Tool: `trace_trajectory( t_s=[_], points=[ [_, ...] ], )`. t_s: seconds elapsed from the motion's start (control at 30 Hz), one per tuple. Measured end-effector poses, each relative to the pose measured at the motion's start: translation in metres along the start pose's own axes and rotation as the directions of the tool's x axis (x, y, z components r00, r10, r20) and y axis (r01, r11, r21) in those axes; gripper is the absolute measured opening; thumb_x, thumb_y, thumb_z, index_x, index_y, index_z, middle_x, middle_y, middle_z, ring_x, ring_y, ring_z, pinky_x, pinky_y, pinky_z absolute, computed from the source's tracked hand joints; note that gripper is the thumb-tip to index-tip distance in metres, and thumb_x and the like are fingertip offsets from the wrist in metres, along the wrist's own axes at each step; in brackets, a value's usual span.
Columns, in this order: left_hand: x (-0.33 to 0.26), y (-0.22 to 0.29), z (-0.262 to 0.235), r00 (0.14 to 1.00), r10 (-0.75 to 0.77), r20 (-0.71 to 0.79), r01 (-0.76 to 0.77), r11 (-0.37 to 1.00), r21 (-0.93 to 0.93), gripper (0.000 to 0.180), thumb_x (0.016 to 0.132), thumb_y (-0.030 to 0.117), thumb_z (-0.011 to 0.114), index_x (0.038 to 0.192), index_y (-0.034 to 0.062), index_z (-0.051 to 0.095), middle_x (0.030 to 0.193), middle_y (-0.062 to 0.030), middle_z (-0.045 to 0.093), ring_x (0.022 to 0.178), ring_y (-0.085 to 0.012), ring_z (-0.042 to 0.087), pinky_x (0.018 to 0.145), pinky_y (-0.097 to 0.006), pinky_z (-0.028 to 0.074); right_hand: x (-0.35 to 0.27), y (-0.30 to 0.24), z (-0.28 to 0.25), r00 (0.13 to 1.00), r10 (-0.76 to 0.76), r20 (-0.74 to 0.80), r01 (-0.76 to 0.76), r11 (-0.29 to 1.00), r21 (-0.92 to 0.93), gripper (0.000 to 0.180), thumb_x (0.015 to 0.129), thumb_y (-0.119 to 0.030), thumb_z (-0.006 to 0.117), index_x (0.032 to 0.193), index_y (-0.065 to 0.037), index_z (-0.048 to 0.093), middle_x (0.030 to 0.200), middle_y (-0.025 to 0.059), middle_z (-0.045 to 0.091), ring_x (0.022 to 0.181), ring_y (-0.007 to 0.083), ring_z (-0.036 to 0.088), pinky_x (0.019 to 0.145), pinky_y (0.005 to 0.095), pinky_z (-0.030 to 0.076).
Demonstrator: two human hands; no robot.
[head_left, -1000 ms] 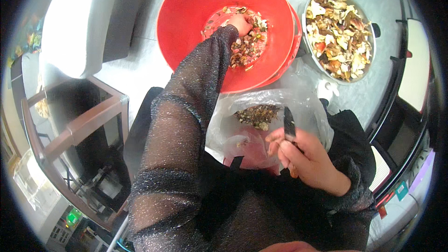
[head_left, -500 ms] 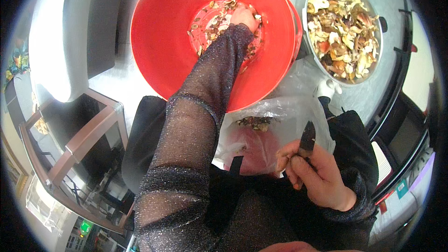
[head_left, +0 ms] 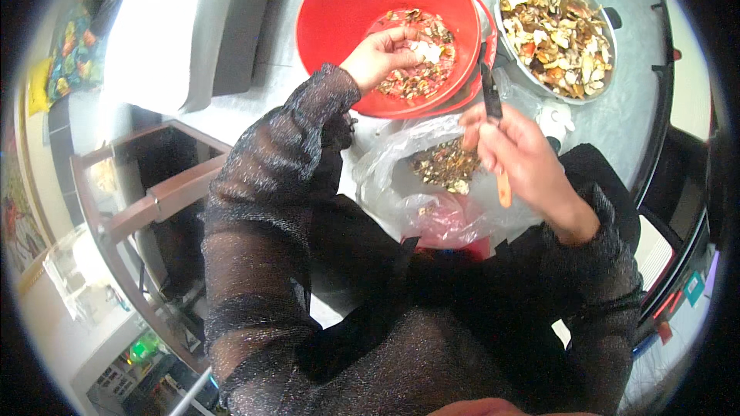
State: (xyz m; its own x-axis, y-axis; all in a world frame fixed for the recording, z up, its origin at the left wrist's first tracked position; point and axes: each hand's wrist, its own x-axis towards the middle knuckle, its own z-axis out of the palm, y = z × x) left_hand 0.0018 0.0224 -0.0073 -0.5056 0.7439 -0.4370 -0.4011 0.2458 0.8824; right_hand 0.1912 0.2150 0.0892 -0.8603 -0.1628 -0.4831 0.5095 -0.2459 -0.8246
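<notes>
My left hand (head_left: 379,55) is over the red tub (head_left: 339,11), its fingers pinched on a pale piece of mushroom (head_left: 426,51). Below it, small brown and cream mushroom scraps (head_left: 416,86) lie scattered over the tub's bottom. To the right, my right hand (head_left: 518,150) grips a knife (head_left: 491,95), its dark blade pointing up and away and its orange handle end sticking out below the fist. Under the knife and nearer to me, a clear plastic bag (head_left: 385,158) lies spread open, with dark trimmings (head_left: 447,166) inside it.
At the far right a pale round pot (head_left: 502,38) with a dark handle is heaped with cut mushroom pieces (head_left: 555,35). A brown-framed chair (head_left: 166,196) stands at the left, below a white, dark-sided piece of furniture (head_left: 166,23). My knees flank the bag.
My left hand has come up from the tub's bottom and back toward me, now with a pale mushroom piece. The right hand has moved forward with the knife, and the view has shifted.
</notes>
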Motion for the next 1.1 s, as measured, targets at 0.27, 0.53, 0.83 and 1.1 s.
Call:
trace_trajectory(
  t_s=[0.27, 0.53, 0.83, 1.1],
  points=[
    [-0.143, 0.004, 0.092, 0.988, 0.127, -0.091, -0.144, 0.966, -0.213, 0.027, 0.087, 0.015, 0.061, 0.11, 0.0012, 0.055, 0.099, -0.0077, 0.063, 0.083, -0.0145, 0.059, 0.077, -0.027, 0.047, -0.022, 0.023, 0.025, 0.829, -0.55, 0.103, 0.521, 0.693, -0.499, 0.03, 0.082, -0.002, 0.062, 0.11, 0.002, 0.055, 0.084, -0.0001, 0.05, 0.059, 0.0043, 0.038, 0.056, 0.019, 0.036],
    [-0.17, -0.043, 0.15, 0.991, 0.015, -0.136, -0.087, 0.836, -0.542, 0.02, 0.091, 0.014, 0.056, 0.107, 0.0012, 0.057, 0.094, -0.0082, 0.063, 0.08, -0.0147, 0.06, 0.073, -0.027, 0.049, -0.043, 0.04, 0.037, 0.869, -0.456, 0.192, 0.474, 0.655, -0.589, 0.037, 0.076, -0.014, 0.067, 0.11, -0.004, 0.058, 0.087, 0.0084, 0.058, 0.068, 0.0145, 0.052, 0.061, 0.0271, 0.043],
    [-0.162, -0.052, 0.14, 0.988, 0.074, -0.135, -0.102, 0.972, -0.214, 0.026, 0.089, 0.015, 0.06, 0.11, 0.001, 0.054, 0.096, -0.0044, 0.06, 0.083, -0.0114, 0.058, 0.075, -0.025, 0.048, -0.035, 0.053, 0.027, 0.959, -0.229, 0.167, 0.283, 0.8, -0.529, 0.015, 0.084, -0.015, 0.066, 0.09, -0.003, 0.06, 0.071, -0.0072, 0.048, 0.061, -0.0006, 0.04, 0.052, 0.0177, 0.032],
    [-0.152, -0.05, 0.137, 0.98, 0.104, -0.172, -0.132, 0.978, -0.164, 0.023, 0.088, 0.014, 0.062, 0.107, 0.0021, 0.054, 0.095, -0.0027, 0.059, 0.083, -0.0098, 0.058, 0.076, -0.024, 0.048, -0.03, 0.042, 0.028, 0.967, -0.228, 0.112, 0.251, 0.787, -0.564, 0.015, 0.084, -0.017, 0.066, 0.088, -0.003, 0.059, 0.068, -0.008, 0.042, 0.061, 0.0011, 0.035, 0.054, 0.0186, 0.03]
  ],
)
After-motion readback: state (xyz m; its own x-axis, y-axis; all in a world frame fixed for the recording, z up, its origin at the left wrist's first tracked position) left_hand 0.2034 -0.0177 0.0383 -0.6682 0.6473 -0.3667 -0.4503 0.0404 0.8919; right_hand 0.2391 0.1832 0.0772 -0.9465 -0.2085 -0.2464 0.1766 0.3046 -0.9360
